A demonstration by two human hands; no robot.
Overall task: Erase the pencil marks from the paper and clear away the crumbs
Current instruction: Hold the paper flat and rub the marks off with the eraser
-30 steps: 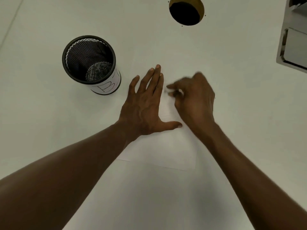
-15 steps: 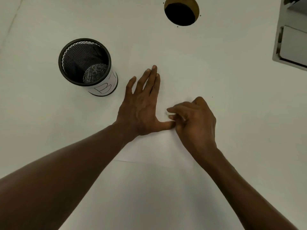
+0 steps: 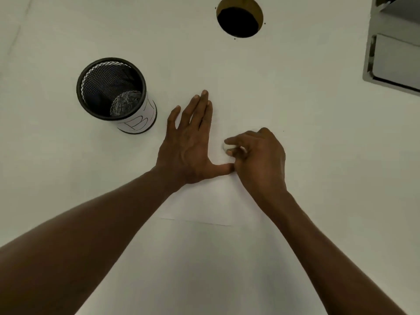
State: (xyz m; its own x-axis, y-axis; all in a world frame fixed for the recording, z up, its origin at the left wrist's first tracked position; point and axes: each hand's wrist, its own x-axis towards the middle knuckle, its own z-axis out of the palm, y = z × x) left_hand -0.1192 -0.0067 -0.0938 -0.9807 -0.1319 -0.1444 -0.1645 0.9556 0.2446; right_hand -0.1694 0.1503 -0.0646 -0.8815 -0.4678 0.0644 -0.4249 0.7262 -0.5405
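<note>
Paper (image 3: 204, 201) lies flat on white table (image 3: 318, 246), near edge toward the person. Left hand (image 3: 191, 146) pressed flat on it, fingers straight, thumb splayed. Right hand (image 3: 259, 158) just beside, fingers curled, pinching white eraser (image 3: 227, 147) against the sheet. Beyond left: mesh cup (image 3: 113, 92). Farthest: round hole (image 3: 238, 19).

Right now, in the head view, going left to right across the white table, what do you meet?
Black mesh pen cup → flat left hand pressing the white paper sheet → small white eraser → right hand pinching it → grey metal unit at the right edge.
</note>
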